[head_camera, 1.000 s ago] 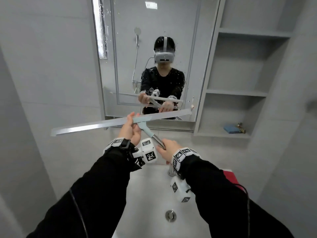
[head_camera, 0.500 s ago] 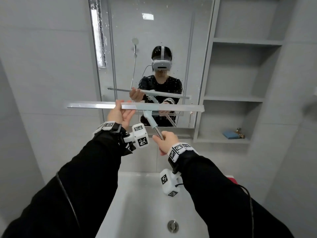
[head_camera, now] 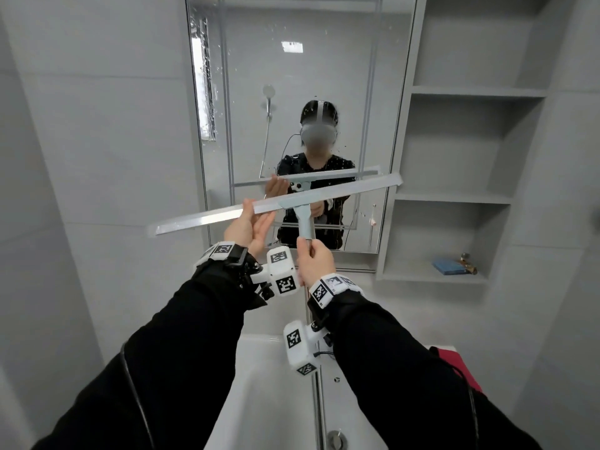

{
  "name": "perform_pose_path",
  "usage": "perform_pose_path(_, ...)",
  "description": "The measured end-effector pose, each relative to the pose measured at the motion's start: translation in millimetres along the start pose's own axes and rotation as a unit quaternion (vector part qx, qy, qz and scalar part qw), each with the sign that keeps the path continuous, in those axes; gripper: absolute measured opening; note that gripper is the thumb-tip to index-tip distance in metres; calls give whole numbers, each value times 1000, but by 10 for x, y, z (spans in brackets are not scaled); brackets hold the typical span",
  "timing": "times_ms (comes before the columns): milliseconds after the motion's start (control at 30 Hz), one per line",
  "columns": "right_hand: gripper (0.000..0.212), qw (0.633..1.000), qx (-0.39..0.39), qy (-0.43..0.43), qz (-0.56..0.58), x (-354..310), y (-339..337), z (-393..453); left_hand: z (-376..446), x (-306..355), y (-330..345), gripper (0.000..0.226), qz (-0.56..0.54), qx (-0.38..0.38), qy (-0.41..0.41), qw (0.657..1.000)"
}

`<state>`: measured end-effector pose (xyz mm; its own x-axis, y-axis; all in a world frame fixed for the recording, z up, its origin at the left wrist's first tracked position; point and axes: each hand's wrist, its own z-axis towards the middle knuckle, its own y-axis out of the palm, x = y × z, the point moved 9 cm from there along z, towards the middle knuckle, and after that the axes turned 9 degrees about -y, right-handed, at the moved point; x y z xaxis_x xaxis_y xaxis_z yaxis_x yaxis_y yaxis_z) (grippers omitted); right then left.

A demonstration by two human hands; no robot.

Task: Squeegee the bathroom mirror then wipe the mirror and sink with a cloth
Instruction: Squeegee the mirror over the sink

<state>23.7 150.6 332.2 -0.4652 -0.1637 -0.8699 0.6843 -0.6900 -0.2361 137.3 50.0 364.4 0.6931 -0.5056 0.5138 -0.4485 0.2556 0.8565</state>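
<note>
Squeegee is tilting in front of the mirror, blade rising to the right. I'm seeing the right hand curling round the handle, while the left hand, fingers straight, is touching the blade's underside. Droplets are speckling the glass; the sink is sitting below.

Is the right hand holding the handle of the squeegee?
Yes, the right hand has its fingers curled round the lower end of the handle of the squeegee, in front of the mirror.
</note>
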Motion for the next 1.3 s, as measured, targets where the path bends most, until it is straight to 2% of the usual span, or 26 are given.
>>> perform_pose_path(100,23,997,52,-52,-27,-207,-102,24,-63,120,59,28,119,11,22,993)
perform_pose_path(200,48,987,70,-125,-73,-494,-138,68,-106,267,142,27,158,9,36,987)
perform_pose_path(300,64,971,44,-191,-137,-795,-65,193,-146,449,280,26,212,11,57,976)
perform_pose_path(500,73,947,20,-207,-246,-1325,79,686,14,1028,724,34,314,-14,108,943)
perform_pose_path(600,73,939,47,-208,-270,-1633,98,902,89,1208,1064,41,351,-80,98,928)
perform_pose_path(833,73,927,111,-228,-274,-2244,201,1310,403,1839,1611,39,384,-134,104,908)
perform_pose_path(1100,75,913,147,-257,-282,-2713,489,1638,741,2428,1919,31,360,-168,129,909)
perform_pose_path(1167,76,905,143,-269,-298,-2819,573,1705,838,2518,1971,31,363,-177,123,907)
perform_pose_path(1300,83,919,112,-259,-275,-2964,707,1880,997,2738,2044,28,343,-188,126,912)
